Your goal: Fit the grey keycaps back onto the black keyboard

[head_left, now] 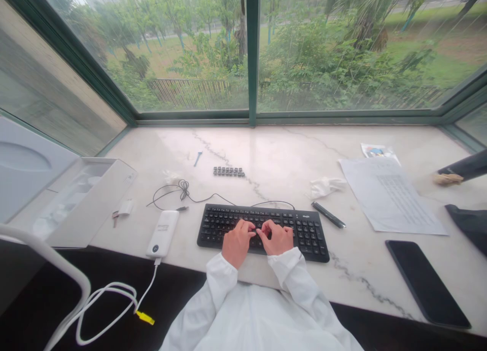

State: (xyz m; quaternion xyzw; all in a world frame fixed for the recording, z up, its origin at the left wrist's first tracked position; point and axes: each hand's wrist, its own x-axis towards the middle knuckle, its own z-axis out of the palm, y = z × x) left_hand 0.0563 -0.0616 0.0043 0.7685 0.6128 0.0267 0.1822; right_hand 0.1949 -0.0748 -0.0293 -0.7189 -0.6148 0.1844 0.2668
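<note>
A black rectangular plastic keyboard (pixel 304 233) is set near the middle of the marble-patterned white counter (pixel 365 259). Over its keys, the left hand (pixel 239 241) and right hand (pixel 277 238) are held partly closed, fingers curled and fingertips brought close together; whether anything is pinched cannot be told. Small black square pieces (pixel 229 174) are lined up in two rows beyond, slightly left.
</note>
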